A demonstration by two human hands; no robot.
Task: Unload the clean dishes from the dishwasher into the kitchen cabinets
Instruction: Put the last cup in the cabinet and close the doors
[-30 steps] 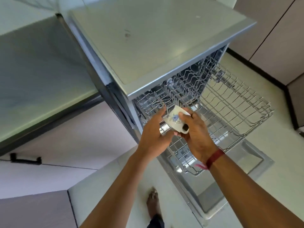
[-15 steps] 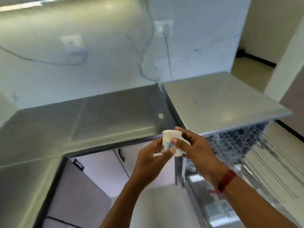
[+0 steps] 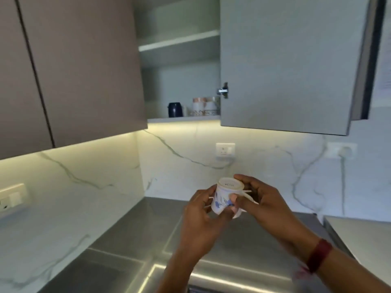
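A small white cup (image 3: 224,195) with a blue flower print is held upside down, its base facing me, above the steel counter. My left hand (image 3: 201,216) grips its left side and lower rim. My right hand (image 3: 262,199) grips its right side, with the thumb across the front and the fingers by the handle. Above, the wall cabinet (image 3: 179,77) stands with its door (image 3: 285,64) swung open. Its lower shelf (image 3: 184,119) carries a dark blue jar (image 3: 175,109) and white cups (image 3: 205,106). The dishwasher's rack is out of view.
A steel counter (image 3: 131,240) runs below my hands, backed by a white marble wall with sockets (image 3: 225,149). Closed brown cabinet doors (image 3: 74,66) hang at the left. The dishwasher's top (image 3: 364,233) shows at the right edge.
My view has swung up from the dishwasher rack to the wall cabinet. Both hands carried the cup up and left over the counter, and its base now faces me.
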